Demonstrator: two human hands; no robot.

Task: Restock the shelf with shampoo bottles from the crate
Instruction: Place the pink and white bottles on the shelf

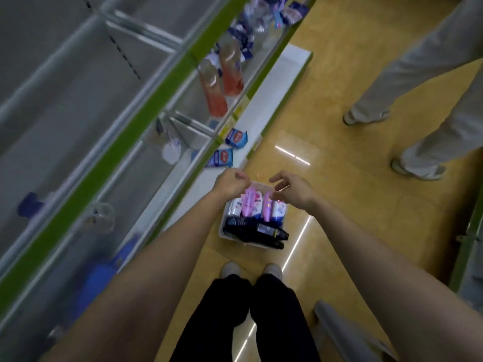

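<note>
A clear plastic crate (221, 232) stands on the floor in front of my feet, beside the shelf base. In it lie two pink bottles (249, 205), white bottles (277, 211) and several black bottles (257, 231). Both my arms stretch out over the crate. My left hand (231, 182) hangs above its far left corner with the fingers curled into a fist and nothing in it. My right hand (290, 190) hovers above the far right side, fingers loosely bent, holding nothing. The shelf (146, 118), with green edges, runs along my left.
Two tall bottles of red liquid (231, 71) stand on a lower shelf, and blue packets (236, 138) lie near its base. Another person's legs (418, 87) stand on the wooden floor at the right. A grey frame (339, 333) sits at the bottom right.
</note>
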